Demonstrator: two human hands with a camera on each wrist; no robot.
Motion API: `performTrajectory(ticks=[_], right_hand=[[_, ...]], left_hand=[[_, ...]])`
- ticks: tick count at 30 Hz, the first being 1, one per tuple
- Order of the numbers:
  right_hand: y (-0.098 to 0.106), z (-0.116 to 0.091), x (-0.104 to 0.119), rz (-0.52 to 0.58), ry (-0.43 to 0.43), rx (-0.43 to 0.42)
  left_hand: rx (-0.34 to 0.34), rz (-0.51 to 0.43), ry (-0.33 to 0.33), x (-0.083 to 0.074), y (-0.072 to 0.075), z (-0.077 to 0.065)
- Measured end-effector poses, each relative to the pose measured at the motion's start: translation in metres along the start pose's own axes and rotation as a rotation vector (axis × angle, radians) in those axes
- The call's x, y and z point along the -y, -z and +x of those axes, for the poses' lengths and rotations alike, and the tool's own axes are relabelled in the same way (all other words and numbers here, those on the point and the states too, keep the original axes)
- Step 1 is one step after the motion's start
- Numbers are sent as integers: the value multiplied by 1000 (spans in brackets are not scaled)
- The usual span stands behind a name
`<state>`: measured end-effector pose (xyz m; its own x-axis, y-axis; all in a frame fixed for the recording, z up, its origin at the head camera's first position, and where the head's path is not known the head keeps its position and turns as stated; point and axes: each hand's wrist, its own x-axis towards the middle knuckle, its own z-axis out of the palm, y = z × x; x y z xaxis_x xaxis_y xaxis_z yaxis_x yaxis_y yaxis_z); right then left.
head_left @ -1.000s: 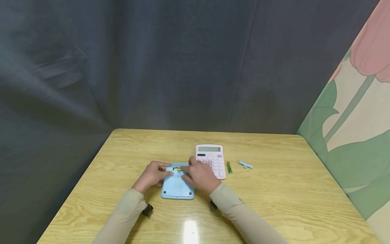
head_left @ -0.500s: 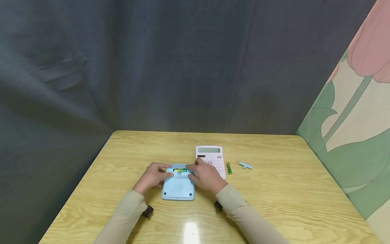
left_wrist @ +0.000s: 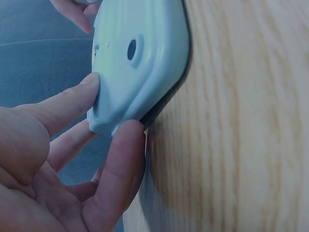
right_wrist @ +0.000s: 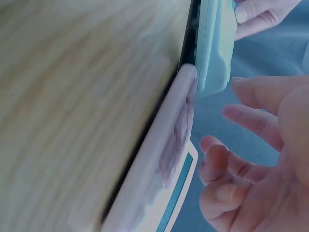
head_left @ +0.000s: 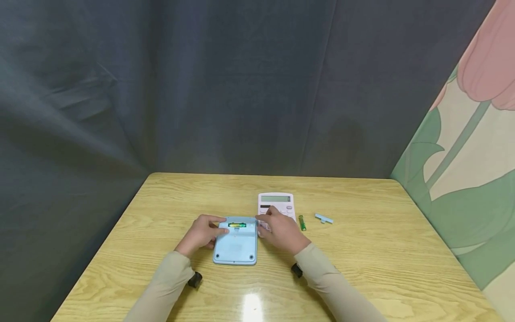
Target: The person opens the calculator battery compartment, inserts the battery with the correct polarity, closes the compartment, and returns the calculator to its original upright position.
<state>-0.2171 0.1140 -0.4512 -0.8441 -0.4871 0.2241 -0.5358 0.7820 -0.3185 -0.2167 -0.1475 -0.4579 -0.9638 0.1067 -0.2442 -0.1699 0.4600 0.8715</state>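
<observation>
A light blue calculator (head_left: pixel 235 246) lies face down, with a green and gold battery (head_left: pixel 237 225) in the uncovered slot near its far end. My left hand (head_left: pixel 200 232) grips its left side, thumb on the back, as the left wrist view (left_wrist: pixel 87 145) also shows around the corner. My right hand (head_left: pixel 281 230) hovers over a pink calculator (head_left: pixel 276 197), fingers loosely bent and holding nothing. In the right wrist view its thumb (right_wrist: pixel 260 92) comes right up to the blue calculator's edge (right_wrist: pixel 212 72). Part of the pink calculator is hidden under that hand.
A second green battery (head_left: pixel 302 222) lies just right of the pink calculator. Farther right is a small light blue battery cover (head_left: pixel 323 218). All of it lies on a wooden table (head_left: pixel 362 259), with a dark curtain (head_left: pixel 257 89) behind.
My right hand has drawn back to the right from the battery slot, leaving the battery in it fully visible. The left hand keeps its grip in the same place.
</observation>
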Motion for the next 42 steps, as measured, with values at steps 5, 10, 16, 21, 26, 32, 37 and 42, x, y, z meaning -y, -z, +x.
performTrajectory(ticks=[5,10,16,21,26,32,37,42], right_hand=[[6,-5,-9,-13,-9,-14],[9,-9,-18,-26,-44,-18],[15,-13,-27,-44,-77,-27],[18,-17,-37,-81,-103,-32],[21,-23,-48,-137,-95,-51],[28,-36,-61,-158,-144,-63],[37,-46,-75,-176,-198,-79],[43,-55,-89,-186,-254,-66]], left_hand=[[-2,7,2,1,0,1],[-5,15,-4,1,0,0],[-2,12,-13,1,-1,-1],[-4,10,-14,0,-2,-1],[-3,11,-13,0,-1,-1],[6,29,-9,-1,-2,-2],[1,34,-6,-4,-2,-4],[1,36,-11,-6,-1,-5]])
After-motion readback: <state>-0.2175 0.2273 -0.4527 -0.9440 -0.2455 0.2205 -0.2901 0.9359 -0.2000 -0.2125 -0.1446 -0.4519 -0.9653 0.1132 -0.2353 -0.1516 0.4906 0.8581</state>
